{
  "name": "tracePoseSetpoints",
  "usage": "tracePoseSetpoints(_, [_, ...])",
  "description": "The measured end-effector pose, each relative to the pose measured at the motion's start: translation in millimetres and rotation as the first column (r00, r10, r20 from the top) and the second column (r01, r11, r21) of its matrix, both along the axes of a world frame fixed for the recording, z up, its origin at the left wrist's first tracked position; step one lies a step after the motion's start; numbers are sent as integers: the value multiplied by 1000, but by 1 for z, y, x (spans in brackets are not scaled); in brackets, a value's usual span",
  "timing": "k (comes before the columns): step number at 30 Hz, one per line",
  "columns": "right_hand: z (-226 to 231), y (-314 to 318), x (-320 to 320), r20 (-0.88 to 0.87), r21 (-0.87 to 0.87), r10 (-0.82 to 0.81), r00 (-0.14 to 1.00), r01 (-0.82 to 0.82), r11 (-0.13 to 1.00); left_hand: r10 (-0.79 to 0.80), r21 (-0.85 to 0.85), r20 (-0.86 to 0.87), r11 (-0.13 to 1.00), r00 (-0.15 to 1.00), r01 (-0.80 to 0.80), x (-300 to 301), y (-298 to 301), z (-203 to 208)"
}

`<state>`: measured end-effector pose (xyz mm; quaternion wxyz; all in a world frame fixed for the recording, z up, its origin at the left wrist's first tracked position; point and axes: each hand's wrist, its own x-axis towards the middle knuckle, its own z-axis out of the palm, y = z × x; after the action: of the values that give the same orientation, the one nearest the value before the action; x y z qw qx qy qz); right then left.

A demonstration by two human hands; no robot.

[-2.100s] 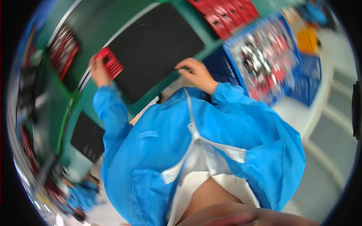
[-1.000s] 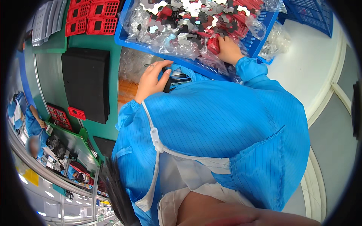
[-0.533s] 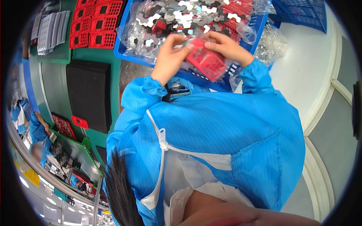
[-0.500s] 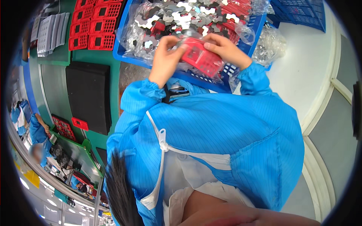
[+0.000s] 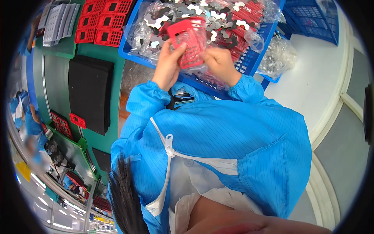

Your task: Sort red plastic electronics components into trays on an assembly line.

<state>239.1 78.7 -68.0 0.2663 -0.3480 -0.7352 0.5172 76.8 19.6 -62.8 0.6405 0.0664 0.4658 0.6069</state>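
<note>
1. Leftward, a small red panel (image 5: 78,121) lies at the left edge of the black mat (image 5: 91,93) on the green counter (image 5: 105,51).
2. Left hand (image 5: 168,64): fingers hold the film-wrapped red grid panel (image 5: 189,45) above the blue crate (image 5: 134,57).
3. Right hand (image 5: 220,64): fingers curl narrowly beside that panel; whether they grip its film cannot be told.
4. Further right, crumpled clear film (image 5: 278,56).

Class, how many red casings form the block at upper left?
6 visible: three in the left column, three in the right column; some may be hidden beneath or cut off above.
</note>
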Motion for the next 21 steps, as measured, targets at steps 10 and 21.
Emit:
tracePoseSetpoints(10, [18, 7, 29, 428, 23, 643, 635, -718, 695, 114, -39, 164, 993, 980, -109, -5, -12, -2])
tracePoseSetpoints(21, [4, 50, -23, -116, -257, -122, 986, 89, 962, -75, -46, -409, 997, 910, 61, -19, -25, 42])
